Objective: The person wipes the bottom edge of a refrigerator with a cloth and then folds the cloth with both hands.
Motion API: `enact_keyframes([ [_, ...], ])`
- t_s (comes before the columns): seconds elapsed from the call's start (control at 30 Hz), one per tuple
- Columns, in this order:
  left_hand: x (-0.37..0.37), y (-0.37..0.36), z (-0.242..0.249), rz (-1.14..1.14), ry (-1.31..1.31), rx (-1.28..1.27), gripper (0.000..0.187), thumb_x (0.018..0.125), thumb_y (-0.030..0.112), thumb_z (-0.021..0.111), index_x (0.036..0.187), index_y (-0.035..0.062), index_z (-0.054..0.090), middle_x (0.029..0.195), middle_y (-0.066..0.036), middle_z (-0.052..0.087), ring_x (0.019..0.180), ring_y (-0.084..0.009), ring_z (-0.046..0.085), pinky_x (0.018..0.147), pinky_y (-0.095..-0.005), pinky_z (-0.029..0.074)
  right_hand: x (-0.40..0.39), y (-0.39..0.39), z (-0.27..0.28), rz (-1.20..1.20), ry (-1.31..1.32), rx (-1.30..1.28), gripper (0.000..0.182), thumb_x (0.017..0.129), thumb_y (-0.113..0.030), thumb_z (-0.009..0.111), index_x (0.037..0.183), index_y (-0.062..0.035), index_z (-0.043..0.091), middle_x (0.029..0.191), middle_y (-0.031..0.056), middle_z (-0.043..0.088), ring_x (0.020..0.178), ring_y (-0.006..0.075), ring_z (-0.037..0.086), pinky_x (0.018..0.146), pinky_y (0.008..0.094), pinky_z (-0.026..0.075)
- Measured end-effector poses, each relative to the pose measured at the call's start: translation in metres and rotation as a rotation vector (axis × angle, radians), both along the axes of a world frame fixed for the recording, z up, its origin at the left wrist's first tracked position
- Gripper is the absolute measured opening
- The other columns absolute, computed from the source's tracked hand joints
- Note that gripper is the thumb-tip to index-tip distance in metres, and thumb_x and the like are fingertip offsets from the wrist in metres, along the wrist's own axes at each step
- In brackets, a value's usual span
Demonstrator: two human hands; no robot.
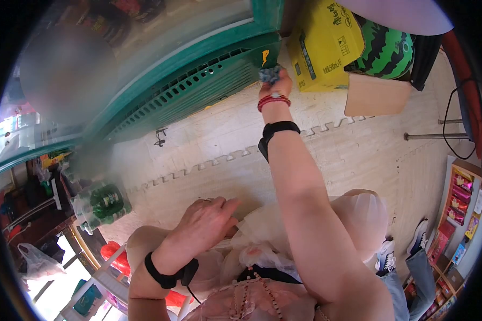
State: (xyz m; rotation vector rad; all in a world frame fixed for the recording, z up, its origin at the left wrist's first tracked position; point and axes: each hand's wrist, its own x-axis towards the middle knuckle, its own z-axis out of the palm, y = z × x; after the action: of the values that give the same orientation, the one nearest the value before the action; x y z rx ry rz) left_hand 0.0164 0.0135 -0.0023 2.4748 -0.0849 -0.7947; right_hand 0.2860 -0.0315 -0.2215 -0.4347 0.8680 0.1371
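My right hand [281, 85] is stretched far forward, its fingers closed on a crumpled grey-blue cloth [269, 75]. The cloth is up against the right end of a green slotted panel [198, 80], the base of a glass-fronted green cabinet, just below an orange mark. A red bracelet and a black band circle this wrist. Over my lap hovers my left hand [208, 220], back upward, fingers loosely bent and apart, with nothing visible in it. A black band with a small device is on that wrist too.
Right of the cloth stands a yellow carton [326, 48] with a watermelon-patterned ball [385, 51]. Green bottles [106, 203] lie at left on pale interlocking floor mats [225, 144]. A person's sneakers [386, 257] and a shelf of packets [458, 198] are at right.
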Motion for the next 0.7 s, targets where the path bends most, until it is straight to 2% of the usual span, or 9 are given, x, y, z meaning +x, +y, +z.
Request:
enact_keyframes([
  [0.03, 0.0, 0.0, 0.0, -0.002, 0.002, -0.002, 0.032, 0.075, 0.015, 0.06, 0.106, 0.0065, 0.053, 0.08, -0.014, 0.057, 0.073, -0.0316, 0.058, 0.065, -0.0374, 0.048, 0.005, 0.006, -0.055, 0.221, -0.202, -0.489, 0.017, 0.079, -0.012, 0.052, 0.094, -0.0048, 0.055, 0.086, 0.0032, 0.058, 0.076, 0.0172, 0.054, 0.065, 0.0277, 0.043],
  [0.13, 0.001, 0.0, -0.002, 0.008, 0.014, -0.008, 0.032, 0.075, 0.015, 0.06, 0.106, 0.0061, 0.053, 0.079, -0.014, 0.057, 0.074, -0.0319, 0.058, 0.065, -0.0376, 0.047, -0.025, 0.02, -0.031, 0.251, -0.137, -0.521, 0.016, 0.077, -0.007, 0.053, 0.093, -0.0066, 0.055, 0.084, 0.0009, 0.057, 0.073, 0.0142, 0.051, 0.065, 0.0244, 0.039],
  [0.17, 0.0, 0.0, -0.005, 0.003, 0.011, -0.02, 0.032, 0.076, 0.016, 0.059, 0.105, 0.006, 0.053, 0.079, -0.014, 0.057, 0.074, -0.032, 0.058, 0.065, -0.0376, 0.047, -0.024, 0.017, -0.049, 0.619, -0.015, -0.578, 0.022, 0.076, -0.006, 0.054, 0.098, -0.0101, 0.052, 0.085, 0.0016, 0.057, 0.073, 0.0127, 0.051, 0.066, 0.0237, 0.036],
  [0.2, 0.0, 0.0, -0.006, -0.003, 0.009, -0.029, 0.032, 0.076, 0.016, 0.059, 0.105, 0.006, 0.053, 0.079, -0.014, 0.057, 0.074, -0.032, 0.057, 0.065, -0.0376, 0.047, -0.025, 0.017, -0.056, 0.616, -0.015, -0.575, 0.022, 0.076, -0.006, 0.054, 0.098, -0.0101, 0.052, 0.085, 0.0016, 0.057, 0.073, 0.0127, 0.051, 0.066, 0.0237, 0.036],
  [0.27, 0.005, 0.0, -0.004, -0.013, 0.014, -0.005, 0.032, 0.076, 0.016, 0.059, 0.105, 0.0059, 0.053, 0.079, -0.014, 0.057, 0.074, -0.032, 0.057, 0.066, -0.0376, 0.047, -0.033, 0.019, -0.027, 0.26, 0.015, -0.219, 0.028, 0.078, -0.008, 0.053, 0.105, -0.0139, 0.048, 0.085, 0.0012, 0.057, 0.077, 0.011, 0.051, 0.065, 0.024, 0.034],
  [0.3, 0.004, 0.0, -0.003, -0.025, 0.027, 0.009, 0.032, 0.076, 0.016, 0.059, 0.105, 0.0058, 0.053, 0.079, -0.014, 0.057, 0.074, -0.0321, 0.057, 0.066, -0.0376, 0.047, -0.031, 0.011, -0.02, 0.249, 0.001, -0.159, 0.031, 0.081, -0.009, 0.046, 0.111, -0.0152, 0.044, 0.09, 0.0011, 0.056, 0.084, 0.0117, 0.051, 0.07, 0.0261, 0.038],
  [0.43, 0.002, 0.002, -0.004, 0.017, 0.011, 0.001, 0.033, 0.075, 0.015, 0.06, 0.105, 0.0055, 0.053, 0.079, -0.014, 0.057, 0.074, -0.032, 0.057, 0.066, -0.0375, 0.047, -0.017, 0.003, -0.034, 0.192, 0.058, 0.023, 0.029, 0.082, -0.004, 0.042, 0.109, -0.0118, 0.05, 0.099, 0.0024, 0.053, 0.091, 0.0147, 0.048, 0.083, 0.0286, 0.039],
  [0.53, 0.0, 0.0, -0.004, -0.009, 0.044, 0.005, 0.033, 0.075, 0.015, 0.06, 0.106, 0.0056, 0.052, 0.08, -0.014, 0.057, 0.075, -0.0319, 0.057, 0.066, -0.0378, 0.047, -0.021, -0.001, 0.0, 0.332, 0.039, -0.121, 0.026, 0.079, -0.003, 0.046, 0.103, -0.0088, 0.053, 0.096, 0.0023, 0.053, 0.09, 0.0141, 0.048, 0.081, 0.0276, 0.039],
  [0.7, 0.009, -0.004, -0.001, -0.012, 0.018, -0.016, 0.034, 0.075, 0.016, 0.061, 0.106, 0.006, 0.052, 0.082, -0.014, 0.056, 0.075, -0.0314, 0.057, 0.066, -0.0374, 0.047, -0.017, -0.001, 0.024, 0.286, 0.018, -0.115, 0.024, 0.077, -0.001, 0.049, 0.099, -0.0075, 0.055, 0.092, 0.0025, 0.054, 0.086, 0.0136, 0.048, 0.074, 0.0266, 0.038],
])
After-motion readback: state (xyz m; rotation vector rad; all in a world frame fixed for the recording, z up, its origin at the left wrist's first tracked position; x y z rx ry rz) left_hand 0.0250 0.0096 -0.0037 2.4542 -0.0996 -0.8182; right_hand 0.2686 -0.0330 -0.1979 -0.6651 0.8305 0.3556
